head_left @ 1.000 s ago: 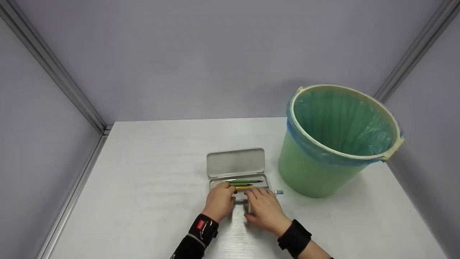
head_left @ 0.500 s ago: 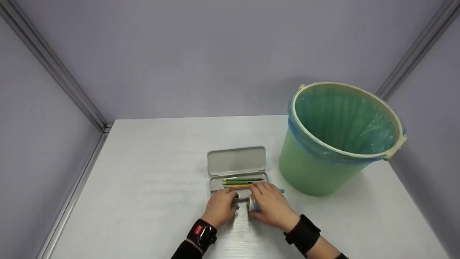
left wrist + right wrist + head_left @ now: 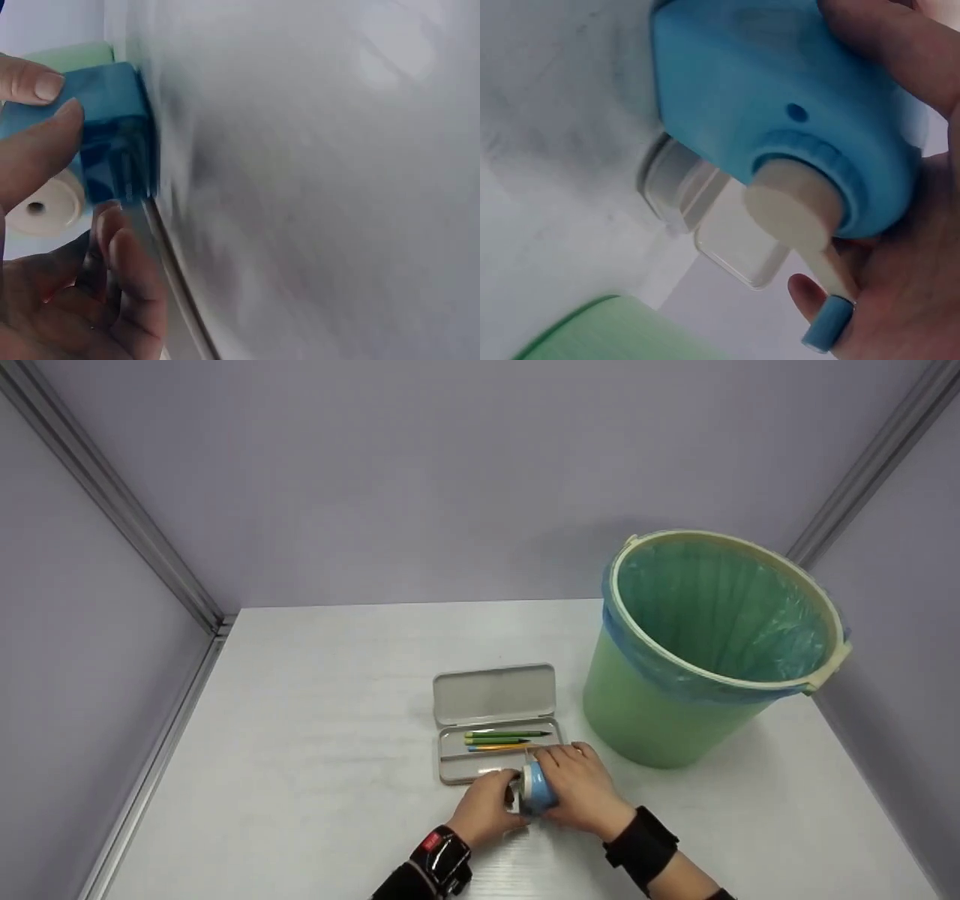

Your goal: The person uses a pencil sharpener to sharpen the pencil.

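Observation:
A blue hand-crank pencil sharpener [image 3: 538, 791] is tilted over the near edge of the open pencil case [image 3: 457, 771]. My right hand [image 3: 585, 789] grips its body from the right; the cream crank [image 3: 795, 202] with a blue knob shows in the right wrist view. On the opposite side, my left hand [image 3: 486, 811] holds the sharpener's front, thumb and fingertips [image 3: 67, 120] at either edge of its translucent drawer [image 3: 116, 161]. A cream ring with a pencil hole [image 3: 46, 206] is visible there. Exact finger contact is partly hidden and blurred.
Several pencils [image 3: 499, 741], green and yellow, lie in the case's far compartment. Its lid [image 3: 495, 694] leans back behind. To the right stands a large green bin [image 3: 637, 720] with a plastic liner. Walls bound the white table [image 3: 322, 697] at the back and sides.
My left hand has left the pencil case and moved right and nearer to the sharpener. My right hand has shifted slightly right and turned the sharpener, so more of its blue body shows.

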### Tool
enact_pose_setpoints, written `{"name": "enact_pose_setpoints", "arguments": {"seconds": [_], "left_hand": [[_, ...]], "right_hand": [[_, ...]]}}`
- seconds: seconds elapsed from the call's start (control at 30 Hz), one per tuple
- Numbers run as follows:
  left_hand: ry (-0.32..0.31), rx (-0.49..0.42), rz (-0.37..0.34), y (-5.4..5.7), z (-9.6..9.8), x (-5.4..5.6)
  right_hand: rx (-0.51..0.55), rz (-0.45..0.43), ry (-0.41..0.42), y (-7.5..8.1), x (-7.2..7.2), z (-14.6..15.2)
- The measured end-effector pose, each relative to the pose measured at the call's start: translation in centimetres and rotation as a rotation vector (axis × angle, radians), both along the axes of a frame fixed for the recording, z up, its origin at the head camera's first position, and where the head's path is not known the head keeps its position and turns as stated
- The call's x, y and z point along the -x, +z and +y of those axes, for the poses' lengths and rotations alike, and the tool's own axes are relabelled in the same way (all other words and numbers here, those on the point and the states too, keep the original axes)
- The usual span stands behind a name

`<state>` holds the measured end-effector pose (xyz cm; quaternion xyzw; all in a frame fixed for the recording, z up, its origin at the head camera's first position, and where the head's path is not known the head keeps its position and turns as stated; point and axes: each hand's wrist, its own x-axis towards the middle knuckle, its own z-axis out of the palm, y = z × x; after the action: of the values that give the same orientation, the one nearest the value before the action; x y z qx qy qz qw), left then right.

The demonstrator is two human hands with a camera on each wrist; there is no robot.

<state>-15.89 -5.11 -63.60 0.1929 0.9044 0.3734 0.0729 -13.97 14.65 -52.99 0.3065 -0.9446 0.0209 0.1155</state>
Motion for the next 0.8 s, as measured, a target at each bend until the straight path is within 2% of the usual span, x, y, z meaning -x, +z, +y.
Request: {"name": "enact_pose_setpoints", "arguments": {"seconds": [0.17, 0.37, 0.63, 0.8], "left_hand": [[0.017, -0.078, -0.037, 0.4, 1.0, -0.2], [0.019, -0.099, 0.0, 1.0, 1.4, -0.1], [0.031, 0.011, 0.073, 1.5, 1.2, 0.2], [0.026, 0.023, 0.071, 1.4, 0.8, 0.4]], "right_hand": [[0.03, -0.093, 0.001, -0.2, 0.3, 0.3], [0.058, -0.186, 0.018, 0.1, 0.7, 0.4], [0.059, -0.23, 0.017, 0.0, 1.1, 0.5], [0.072, -0.241, 0.027, -0.2, 1.3, 0.4]]}}
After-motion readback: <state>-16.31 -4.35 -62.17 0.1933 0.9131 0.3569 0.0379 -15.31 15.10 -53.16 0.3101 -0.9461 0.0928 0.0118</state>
